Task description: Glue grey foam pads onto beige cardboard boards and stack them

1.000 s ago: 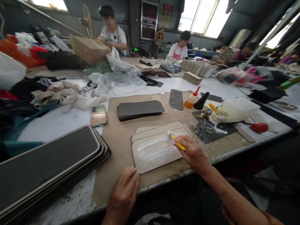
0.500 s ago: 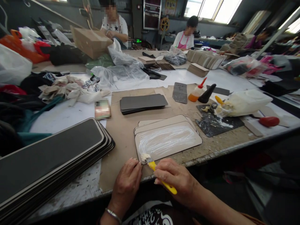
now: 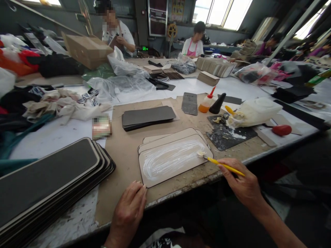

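My right hand [image 3: 243,182] grips a yellow brush [image 3: 224,166], its whitened bristles at the right end of a tan board [image 3: 176,162] on a brown sheet [image 3: 111,193] at the table's near edge. My left hand [image 3: 129,205] rests its fingertips by the board's near left corner; whether they pinch it, I cannot tell. White streaks cover most of the board's middle, a coat I judge well advanced; the rim and near right corner are bare, and the board edges fanned out beneath show no white. A pile of long dark-faced boards [image 3: 51,168] lies to the left, a smaller grey stack [image 3: 148,115] beyond. To the right, a tipped white container [image 3: 261,112] lies partly on a smeared black mat [image 3: 222,144], near a red-tipped bottle [image 3: 204,106]. Across the cluttered white table [image 3: 178,90], one person [image 3: 124,36] stands behind a cardboard box [image 3: 88,50], another [image 3: 192,48] wears a pink apron, below bright windows [image 3: 238,13]
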Demonstrator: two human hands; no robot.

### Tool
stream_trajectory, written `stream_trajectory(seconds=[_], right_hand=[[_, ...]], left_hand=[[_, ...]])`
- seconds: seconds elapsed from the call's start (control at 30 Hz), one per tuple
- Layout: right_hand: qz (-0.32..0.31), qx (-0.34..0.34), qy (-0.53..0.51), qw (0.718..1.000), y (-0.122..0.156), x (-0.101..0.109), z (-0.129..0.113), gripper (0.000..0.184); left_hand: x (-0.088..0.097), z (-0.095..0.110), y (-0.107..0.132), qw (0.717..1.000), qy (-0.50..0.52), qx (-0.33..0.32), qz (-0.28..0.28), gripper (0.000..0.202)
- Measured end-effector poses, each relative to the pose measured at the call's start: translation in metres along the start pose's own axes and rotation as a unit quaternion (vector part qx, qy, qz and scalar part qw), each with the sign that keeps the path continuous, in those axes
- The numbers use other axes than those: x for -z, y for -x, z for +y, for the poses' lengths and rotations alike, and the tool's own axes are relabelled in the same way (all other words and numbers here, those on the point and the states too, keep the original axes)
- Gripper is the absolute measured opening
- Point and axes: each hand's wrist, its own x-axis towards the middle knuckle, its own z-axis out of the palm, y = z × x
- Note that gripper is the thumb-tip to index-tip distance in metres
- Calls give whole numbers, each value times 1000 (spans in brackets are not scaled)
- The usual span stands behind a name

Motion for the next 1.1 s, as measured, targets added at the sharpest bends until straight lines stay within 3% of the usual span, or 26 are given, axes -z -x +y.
stream_trajectory(seconds=[0.17,0.37,0.63,0.87,1.1], right_hand=[[34,6,32,999,-9,7,11,8],[11,25,-27,999,-34,-14,6,8],[31,30,21,999,-60,-19,37,8],[-4,41,1,999,-69,-24,35,9],[-43,35,65,996,-57,4,24,10]], left_hand=[[-2,-3,3,1000,8,-3,10,24],[-1,-9,0,999,7,-38,4,24],[-2,-14,-7,995,-12,-93,28,19],[3,-10,-6,996,-30,-85,2,21],[2,-3,-5,1000,18,1,15,25]])
